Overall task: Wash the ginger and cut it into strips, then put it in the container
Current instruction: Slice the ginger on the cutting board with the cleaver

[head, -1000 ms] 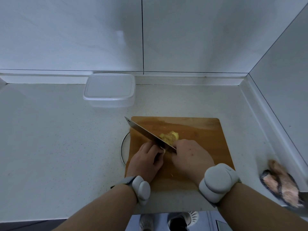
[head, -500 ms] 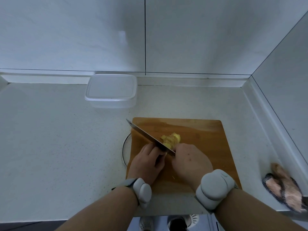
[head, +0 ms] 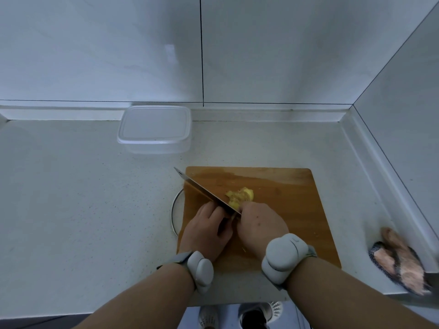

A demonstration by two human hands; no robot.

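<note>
I am watching the cutting step from the head camera, with both hands low in the middle of the frame. My right hand (head: pixel 260 225) is curling round the handle of the knife (head: pixel 206 194), though the handle itself is hidden under the fist. My left hand (head: pixel 207 230) is lying just left of the blade with its fingers bent down toward the cutting board (head: pixel 285 186); I cannot tell whether it is holding a piece of ginger beneath them or only bracing on the wood.

The blade is running diagonally from my right fist toward the upper left corner of the board, its tip reaching past the board's edge. Just right of the blade, touching it, the ginger (head: pixel 240 196) is sitting as a small pale yellow heap near the centre of the board. It is looking moist and roughly cut, more chunks and slices than fine strips, so I am judging that the slicing is only partly done.

The next move is calling for short, steady strokes with the left fingertips tucked clear of the edge.

Farther up, at the back of the surface (head: pixel 71 198) against the wall, the clear plastic container (head: pixel 154 129) is waiting, well apart from the board; I cannot tell if a lid is on it.
</note>
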